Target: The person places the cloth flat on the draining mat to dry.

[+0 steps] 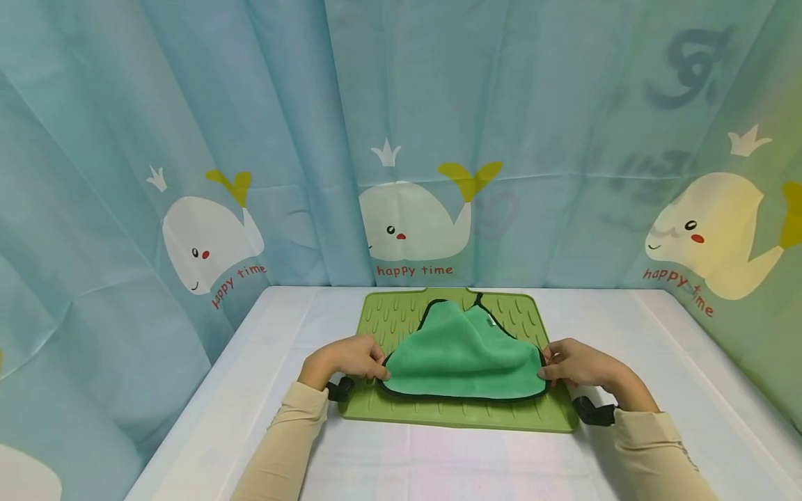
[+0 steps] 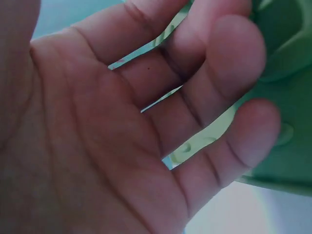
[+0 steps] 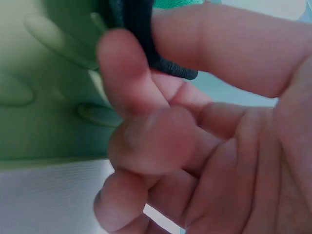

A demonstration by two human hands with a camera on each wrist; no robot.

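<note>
Sleeves: two beige ones, left sleeve (image 1: 282, 435) and right sleeve (image 1: 651, 445), coming in from the near side.
Counter: white-covered (image 1: 501, 466), a strip of it in front of the mat, more to both sides.
Wrist gear: black piece (image 1: 340, 390) by the left wrist, another black piece (image 1: 593, 412) by the right.
Mat: olive-green (image 1: 457, 417), flat on the counter, raised drop-shaped bumps (rows of them), small tab along its far edge.
Left hand (image 1: 351, 358): narrow, thumb and fingers pinching the cloth's near left corner; other fingers loosely bent, and its own wrist view doesn't show the pinch.
Right hand (image 1: 579, 363): narrow too, thumb and finger pinching the dark edge at the near right corner, remaining fingers curled below; this one's clear in the wrist view.
Cloth: green (image 1: 464, 365), black-edged, lying over the middle of the mat between the two hands; near edge runs almost straight from hand to hand, short of the mat's near edge; far part rumpled, narrowing in soft folds.
Tag: small, pale (image 1: 491, 321), on the cloth's far right slope.
Loop: black (image 1: 479, 299), at the cloth's far side, near the mat's far edge.
Curtain: blue-green (image 1: 545, 104), behind the counter and round the sides, printed with white whales (image 1: 420, 223) and "happy time" in red.
</note>
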